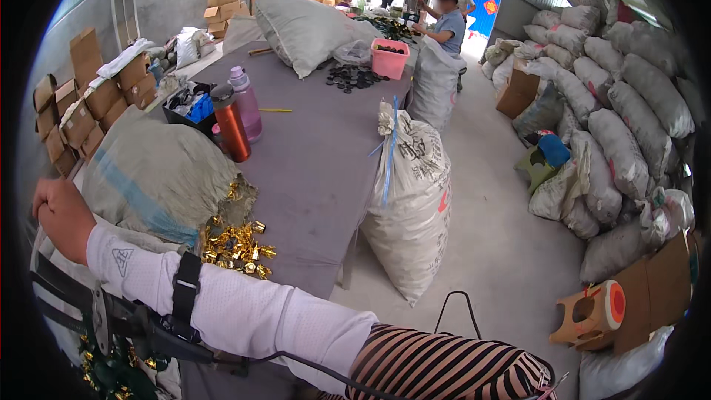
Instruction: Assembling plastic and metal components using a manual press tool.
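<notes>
My right arm crosses the lower part of the head view in a white sleeve [244, 307] with a black strap. At the far left, my right hand [63, 211] is closed with its fingers curled; whatever they hold, if anything, is hidden. Beside it lies a bulky grey sack [159, 170] with a faded blue stripe. From the sack's mouth, shiny gold pieces [241, 248] spill onto the grey-covered table [311, 178]. Below my forearm, dark green and gold pieces [111, 370] show in part. My left hand is out of sight.
An orange bottle [231, 124] and a purple bottle [246, 104] stand by a black bin [191, 107]. A tied white sack [411, 207] leans at the table's right edge. Stacked sacks [615, 133] line the right wall. Several people work at the back, one in blue [448, 30].
</notes>
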`<state>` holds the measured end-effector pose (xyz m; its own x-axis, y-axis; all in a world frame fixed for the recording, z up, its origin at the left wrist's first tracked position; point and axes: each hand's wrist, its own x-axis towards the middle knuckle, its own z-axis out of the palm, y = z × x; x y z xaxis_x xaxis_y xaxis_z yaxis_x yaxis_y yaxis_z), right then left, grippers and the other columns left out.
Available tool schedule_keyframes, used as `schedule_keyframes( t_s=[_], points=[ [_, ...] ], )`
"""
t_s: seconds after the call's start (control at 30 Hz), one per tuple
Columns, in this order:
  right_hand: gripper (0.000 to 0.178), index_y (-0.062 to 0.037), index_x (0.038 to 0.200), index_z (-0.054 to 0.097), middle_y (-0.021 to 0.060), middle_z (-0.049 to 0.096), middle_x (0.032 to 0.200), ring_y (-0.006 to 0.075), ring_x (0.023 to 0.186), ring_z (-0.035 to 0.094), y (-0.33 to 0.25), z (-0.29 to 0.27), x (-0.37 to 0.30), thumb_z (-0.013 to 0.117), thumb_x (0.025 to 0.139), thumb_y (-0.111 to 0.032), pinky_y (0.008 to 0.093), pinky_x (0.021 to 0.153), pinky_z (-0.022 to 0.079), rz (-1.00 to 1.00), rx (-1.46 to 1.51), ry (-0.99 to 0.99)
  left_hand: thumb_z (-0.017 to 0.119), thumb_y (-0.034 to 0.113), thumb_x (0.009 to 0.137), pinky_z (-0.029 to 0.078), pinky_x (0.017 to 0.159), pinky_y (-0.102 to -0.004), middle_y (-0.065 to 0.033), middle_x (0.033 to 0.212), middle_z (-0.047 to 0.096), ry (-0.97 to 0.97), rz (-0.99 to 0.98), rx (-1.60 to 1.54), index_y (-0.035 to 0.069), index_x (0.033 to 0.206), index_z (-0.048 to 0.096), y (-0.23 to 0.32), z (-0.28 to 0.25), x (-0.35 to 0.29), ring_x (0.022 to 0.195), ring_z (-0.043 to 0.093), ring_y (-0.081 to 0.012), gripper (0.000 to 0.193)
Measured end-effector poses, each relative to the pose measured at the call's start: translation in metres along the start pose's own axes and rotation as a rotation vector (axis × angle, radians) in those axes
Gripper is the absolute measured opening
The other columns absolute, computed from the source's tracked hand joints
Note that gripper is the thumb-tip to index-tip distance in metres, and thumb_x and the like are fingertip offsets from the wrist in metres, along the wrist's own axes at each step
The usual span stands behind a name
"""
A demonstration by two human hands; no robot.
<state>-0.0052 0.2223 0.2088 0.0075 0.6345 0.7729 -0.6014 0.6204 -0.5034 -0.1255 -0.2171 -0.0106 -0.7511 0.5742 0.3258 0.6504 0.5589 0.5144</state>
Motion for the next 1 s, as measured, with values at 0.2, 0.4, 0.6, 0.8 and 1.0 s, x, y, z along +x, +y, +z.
schedule_keyframes(
  t_s=[0.2, 0.4, 0.6, 0.8, 1.0],
  points=[
    [0.011, 0.0032, 0.071, 0.058, 0.0190, 0.060, 0.068, 0.0320, 0.068, 0.060, -0.001, -0.003, 0.003, 0.048, 0.075, 0.000, 0.0384, 0.065, 0.047, 0.007, -0.050, -0.020, 0.072, 0.010, 0.084, 0.051, 0.076, -0.0354, -0.0149, 0.091, 0.067, 0.013, -0.174, -0.070, -0.004, 0.103, 0.060, 0.010, 0.022, -0.015, 0.080, 0.062, -0.0244, 0.026],
    [0.012, 0.0036, 0.072, 0.058, 0.0197, 0.061, 0.071, 0.0324, 0.071, 0.061, -0.009, 0.001, -0.004, 0.049, 0.076, -0.002, 0.0377, 0.067, 0.048, 0.013, -0.041, -0.078, 0.064, 0.021, 0.094, 0.048, 0.084, -0.0352, -0.0123, 0.106, 0.060, -0.275, 0.016, -0.617, 0.000, 0.124, 0.055, 0.132, 0.086, -0.025, 0.093, 0.056, -0.0227, 0.037],
    [0.013, 0.0038, 0.073, 0.059, 0.0196, 0.062, 0.072, 0.0327, 0.070, 0.062, -0.017, -0.004, -0.007, 0.049, 0.077, -0.004, 0.0377, 0.067, 0.049, 0.016, -0.044, -0.043, 0.066, 0.021, 0.092, 0.049, 0.083, -0.0343, -0.0160, 0.112, 0.062, -0.345, 0.016, -0.541, -0.002, 0.122, 0.056, 0.191, 0.128, -0.002, 0.095, 0.060, -0.0233, 0.040],
    [0.015, 0.0034, 0.072, 0.061, 0.0195, 0.063, 0.070, 0.0313, 0.069, 0.063, -0.022, -0.009, -0.005, 0.050, 0.078, -0.005, 0.0374, 0.067, 0.049, 0.018, -0.065, -0.049, 0.064, 0.017, 0.093, 0.048, 0.084, -0.0320, -0.0144, 0.113, 0.062, -0.445, 0.042, -0.645, -0.003, 0.124, 0.055, 0.192, 0.122, -0.002, 0.096, 0.059, -0.0226, 0.037],
    [0.020, -0.0058, 0.079, 0.069, 0.0127, 0.069, 0.079, 0.0282, 0.077, 0.066, -0.028, -0.011, -0.003, 0.052, 0.076, -0.015, 0.0378, 0.072, 0.051, 0.078, -0.136, -0.093, 0.069, 0.017, 0.089, 0.046, 0.090, -0.0339, -0.0170, 0.122, 0.058, -0.379, -0.029, -0.849, -0.004, 0.131, 0.046, 0.191, 0.159, -0.010, 0.105, 0.058, -0.0268, 0.052]
  ],
)
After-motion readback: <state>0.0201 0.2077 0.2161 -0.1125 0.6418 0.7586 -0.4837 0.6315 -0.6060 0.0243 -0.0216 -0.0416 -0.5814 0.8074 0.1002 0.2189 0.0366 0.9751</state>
